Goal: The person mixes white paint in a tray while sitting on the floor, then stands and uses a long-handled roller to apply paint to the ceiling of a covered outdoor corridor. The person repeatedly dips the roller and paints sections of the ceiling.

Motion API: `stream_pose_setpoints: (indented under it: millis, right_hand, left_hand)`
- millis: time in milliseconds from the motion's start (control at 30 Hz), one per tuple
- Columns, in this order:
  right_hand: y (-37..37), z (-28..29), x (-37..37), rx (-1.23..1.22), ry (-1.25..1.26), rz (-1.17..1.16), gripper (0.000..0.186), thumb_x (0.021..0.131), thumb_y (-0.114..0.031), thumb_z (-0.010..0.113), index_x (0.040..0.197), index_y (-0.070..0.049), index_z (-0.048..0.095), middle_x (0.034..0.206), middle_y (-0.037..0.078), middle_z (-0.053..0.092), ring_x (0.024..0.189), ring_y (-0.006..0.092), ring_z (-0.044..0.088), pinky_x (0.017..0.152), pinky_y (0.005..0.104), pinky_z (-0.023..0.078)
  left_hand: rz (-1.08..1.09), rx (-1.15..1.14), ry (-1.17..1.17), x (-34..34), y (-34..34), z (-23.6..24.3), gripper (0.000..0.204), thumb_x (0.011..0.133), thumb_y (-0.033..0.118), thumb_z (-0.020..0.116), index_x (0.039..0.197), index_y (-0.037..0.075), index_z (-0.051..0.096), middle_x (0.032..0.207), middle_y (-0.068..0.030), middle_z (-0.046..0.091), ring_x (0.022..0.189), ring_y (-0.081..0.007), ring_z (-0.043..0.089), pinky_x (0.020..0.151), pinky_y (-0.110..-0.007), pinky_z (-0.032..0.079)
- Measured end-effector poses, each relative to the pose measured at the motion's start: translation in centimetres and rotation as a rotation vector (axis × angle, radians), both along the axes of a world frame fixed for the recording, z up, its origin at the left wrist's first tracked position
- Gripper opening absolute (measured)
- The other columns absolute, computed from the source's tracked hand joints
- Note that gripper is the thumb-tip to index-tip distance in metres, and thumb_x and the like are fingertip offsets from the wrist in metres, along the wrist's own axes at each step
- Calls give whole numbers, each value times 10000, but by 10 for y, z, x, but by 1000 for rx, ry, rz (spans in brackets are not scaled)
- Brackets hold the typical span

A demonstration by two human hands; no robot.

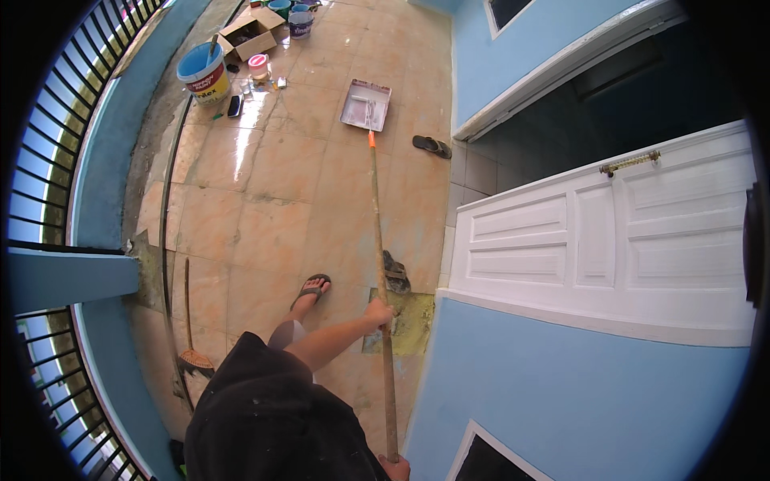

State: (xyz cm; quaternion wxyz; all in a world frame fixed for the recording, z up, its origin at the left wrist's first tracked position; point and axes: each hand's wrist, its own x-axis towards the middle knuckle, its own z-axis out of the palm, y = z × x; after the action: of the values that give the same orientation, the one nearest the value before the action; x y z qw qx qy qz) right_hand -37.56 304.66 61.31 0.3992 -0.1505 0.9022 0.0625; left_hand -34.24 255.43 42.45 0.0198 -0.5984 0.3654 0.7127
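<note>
A long wooden pole (378, 216) runs up the middle, with my left hand (378, 313) wrapped round its shaft partway along. At the lower edge my right hand (395, 467) closes round the near end of the same pole. The pole's far end has an orange fitting that carries a paint roller (369, 111). The roller rests in a square, paint-smeared tray (350, 113) on the tiled floor. Its sleeve is too small to make out clearly. My left arm reaches across from a black sleeve; my right forearm is mostly hidden.
A blue-lined paint bucket (207, 86), an open cardboard box (248, 36), a small pink-lidded tub (258, 66) and a phone (235, 106) stand or lie far left. Loose sandals (431, 146) lie near the doorway. A white door (593, 240) opens at right; a broom (195, 360) lies left.
</note>
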Motion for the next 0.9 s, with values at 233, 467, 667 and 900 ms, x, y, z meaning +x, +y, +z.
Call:
stream_pose_setpoints:
  millis: [233,467,667,900]
  right_hand:
    - [30,-13,-24,-87,-27,-58,294,890,-263,777,983,6,702,778,100,674,728,237,610,647,433,481]
    - [-5,-12,-70,-109,-101,40,286,895,-263,773,965,3,692,768,83,654,719,219,589,636,422,470]
    - [1,-17,-119,-277,-214,131,281,900,-263,770,950,-1,684,760,68,637,712,205,571,627,412,460]
    - [-99,-36,-131,-504,-479,360,276,905,-263,766,933,-5,674,750,51,618,703,187,550,615,400,449]
  left_hand:
    - [31,52,50,-9,65,26,438,974,185,648,1183,-145,451,953,-280,682,797,-369,747,577,-447,653]
    - [-36,173,133,-11,163,28,428,947,139,653,1218,-122,448,956,-257,682,812,-364,749,606,-468,663]
    - [55,-92,204,-22,205,46,461,931,215,725,1209,-59,480,936,-207,675,819,-322,742,625,-427,663]
    - [86,-760,18,19,186,156,563,911,415,728,1211,-29,557,1005,-251,693,941,-381,687,817,-455,541]
